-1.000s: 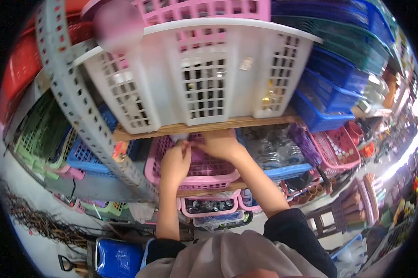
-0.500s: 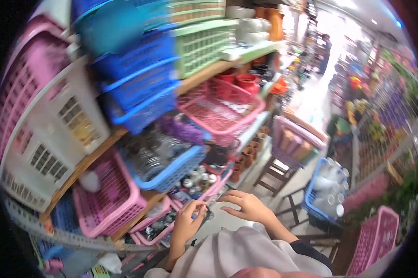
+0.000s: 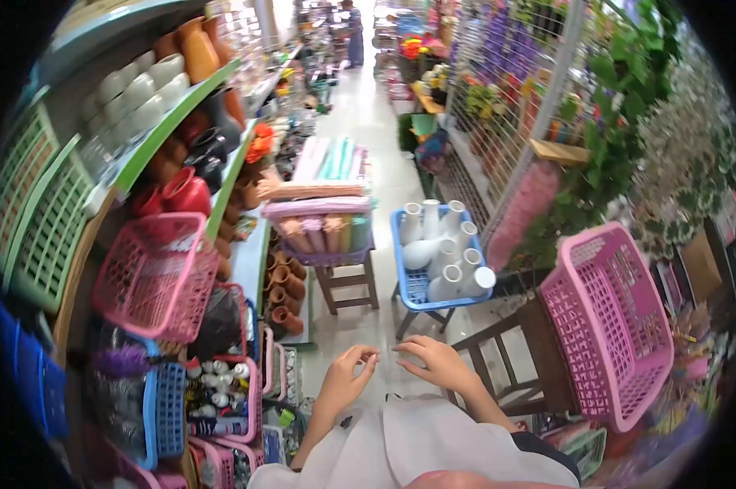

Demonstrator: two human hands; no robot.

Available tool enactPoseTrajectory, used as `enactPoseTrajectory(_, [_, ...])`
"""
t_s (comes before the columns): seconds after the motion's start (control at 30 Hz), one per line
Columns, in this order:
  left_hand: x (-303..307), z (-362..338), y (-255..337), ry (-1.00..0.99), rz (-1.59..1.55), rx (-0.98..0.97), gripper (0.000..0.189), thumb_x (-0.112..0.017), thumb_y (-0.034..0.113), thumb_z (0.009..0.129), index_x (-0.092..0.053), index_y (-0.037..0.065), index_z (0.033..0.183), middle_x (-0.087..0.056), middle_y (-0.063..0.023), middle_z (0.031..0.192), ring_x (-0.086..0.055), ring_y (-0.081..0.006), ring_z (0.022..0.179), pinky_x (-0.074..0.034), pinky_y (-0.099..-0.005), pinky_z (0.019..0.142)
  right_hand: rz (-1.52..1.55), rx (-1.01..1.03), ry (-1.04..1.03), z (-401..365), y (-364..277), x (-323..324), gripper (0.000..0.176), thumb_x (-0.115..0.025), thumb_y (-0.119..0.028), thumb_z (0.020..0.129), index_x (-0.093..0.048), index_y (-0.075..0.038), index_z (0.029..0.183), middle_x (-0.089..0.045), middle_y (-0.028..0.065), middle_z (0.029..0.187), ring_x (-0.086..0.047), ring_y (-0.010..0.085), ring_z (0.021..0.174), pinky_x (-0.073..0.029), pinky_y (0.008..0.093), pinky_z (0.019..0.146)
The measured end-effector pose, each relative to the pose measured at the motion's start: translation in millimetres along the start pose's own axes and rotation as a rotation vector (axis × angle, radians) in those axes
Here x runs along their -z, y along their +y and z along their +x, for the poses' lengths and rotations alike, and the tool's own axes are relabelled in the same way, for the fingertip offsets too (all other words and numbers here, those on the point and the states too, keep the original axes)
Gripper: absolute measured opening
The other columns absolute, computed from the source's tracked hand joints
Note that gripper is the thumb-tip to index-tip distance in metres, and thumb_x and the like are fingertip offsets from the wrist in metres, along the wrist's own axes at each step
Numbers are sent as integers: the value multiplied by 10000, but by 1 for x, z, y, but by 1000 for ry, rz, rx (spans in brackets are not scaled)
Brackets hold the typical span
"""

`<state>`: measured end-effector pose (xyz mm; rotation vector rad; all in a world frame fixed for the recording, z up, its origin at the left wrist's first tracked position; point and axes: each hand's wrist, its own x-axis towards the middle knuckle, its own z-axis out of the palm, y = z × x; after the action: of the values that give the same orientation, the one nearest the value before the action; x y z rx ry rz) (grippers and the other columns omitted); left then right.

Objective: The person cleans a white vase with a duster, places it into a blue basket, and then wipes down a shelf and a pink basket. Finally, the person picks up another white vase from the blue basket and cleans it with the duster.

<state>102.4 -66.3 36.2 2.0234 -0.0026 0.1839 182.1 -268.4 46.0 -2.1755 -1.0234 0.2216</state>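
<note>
My left hand [image 3: 348, 378] is in front of my body, its fingers loosely bent and the thumb apart from them, with nothing in it. My right hand [image 3: 435, 363] hovers beside it, also empty, its fingers stretched toward the left one; a small gap separates the two. Ahead of them, a blue basket [image 3: 451, 305] full of white vases [image 3: 443, 259] rests on a dark stool. Left of that, a purple basket [image 3: 329, 254] with rolled pastel material [image 3: 335, 232] sits on a wooden stool [image 3: 347, 281]. Neither hand touches these things.
Shelves on the left carry a pink basket [image 3: 149, 277], red pots [image 3: 183, 192], white vases [image 3: 148, 98] and green baskets [image 3: 46, 212]. To the right stands another pink basket [image 3: 608, 326] near leafy plants [image 3: 621, 90]. A tiled aisle [image 3: 366, 122] leads to a distant person [image 3: 353, 33].
My view has swung right, from the left shelves to the aisle. The blue basket of vases and the purple basket now appear nearer the middle. Both hands stay raised before my body.
</note>
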Motion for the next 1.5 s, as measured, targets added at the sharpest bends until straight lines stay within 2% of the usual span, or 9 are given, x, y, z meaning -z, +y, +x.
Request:
enactPoseTrajectory(0.4, [-116, 172, -97, -379, -101, 74, 229, -595, 159, 869, -584, 21, 1051, -624, -139, 952, -620, -257, 894, -487, -344, 803, 327, -663, 571, 23, 192, -30, 412, -706, -156, 781, -578, -17, 1146, -598, 140, 1094, -600, 258, 1012, -482, 358, 843])
enactPoseTrajectory(0.53, [-181, 244, -178, -431, 88, -49, 527, -718, 120, 728, -491, 1, 1189, -560, -188, 1147, -551, -326, 1068, -438, -397, 913, 130, -691, 689, 51, 283, -61, 614, -756, -125, 688, -481, -3, 1223, -533, 193, 1189, -532, 301, 1130, -428, 376, 942])
enactPoseTrajectory(0.63, [-220, 281, -214, -451, 179, -176, 608, -737, 116, 672, -460, -17, 1196, -541, -207, 1138, -522, -372, 1087, -430, -416, 928, 114, -696, 781, 77, 307, -59, 653, -747, -87, 667, -446, -6, 1240, -511, 186, 1199, -506, 304, 1160, -403, 378, 976])
enactPoseTrajectory(0.67, [-233, 289, -230, -488, 207, -198, 754, -783, 133, 609, -409, -25, 1245, -515, -221, 1178, -505, -389, 1106, -418, -422, 951, 136, -732, 815, 84, 315, -61, 715, -745, -75, 669, -380, -6, 1281, -486, 193, 1222, -493, 303, 1174, -386, 379, 999])
enactPoseTrajectory(0.8, [-259, 304, -242, -571, 114, -131, 815, -807, 155, 570, -401, -18, 1256, -497, -226, 1203, -478, -399, 1135, -413, -435, 956, 372, -693, 1010, 95, 341, -78, 796, -784, -124, 669, -321, 6, 1304, -489, 236, 1234, -498, 317, 1170, -400, 400, 988])
enactPoseTrajectory(0.9, [-277, 301, -260, -523, 66, -279, 812, -807, 156, 568, -403, -11, 1253, -502, -232, 1191, -480, -402, 1127, -419, -448, 939, 255, -743, 946, 97, 336, -79, 741, -797, -169, 667, -375, -25, 1260, -540, 221, 1175, -536, 344, 1126, -424, 408, 951])
enactPoseTrajectory(1.1, [-266, 292, -237, -503, 37, -134, 732, -776, 139, 624, -422, 23, 1254, -492, -195, 1238, -463, -402, 1152, -383, -460, 967, 221, -746, 865, 95, 322, -70, 509, -772, -197, 724, -538, -7, 1134, -624, 144, 1054, -609, 286, 1003, -465, 376, 864])
enactPoseTrajectory(1.3, [-210, 267, -182, -315, 115, -263, 812, -781, 176, 619, -392, 50, 1320, -467, -162, 1304, -432, -366, 1203, -349, -446, 1016, 354, -561, 922, 90, 264, -45, 499, -777, -141, 710, -554, -13, 1138, -623, 114, 1045, -593, 208, 993, -455, 334, 866])
enactPoseTrajectory(1.5, [-139, 213, -131, -114, 136, -205, 934, -828, 234, 590, -350, 46, 1370, -401, -174, 1368, -367, -370, 1254, -306, -460, 1047, 251, -334, 784, 95, 189, -12, 490, -777, -165, 680, -573, -19, 1102, -595, 128, 1074, -594, 287, 986, -460, 368, 832])
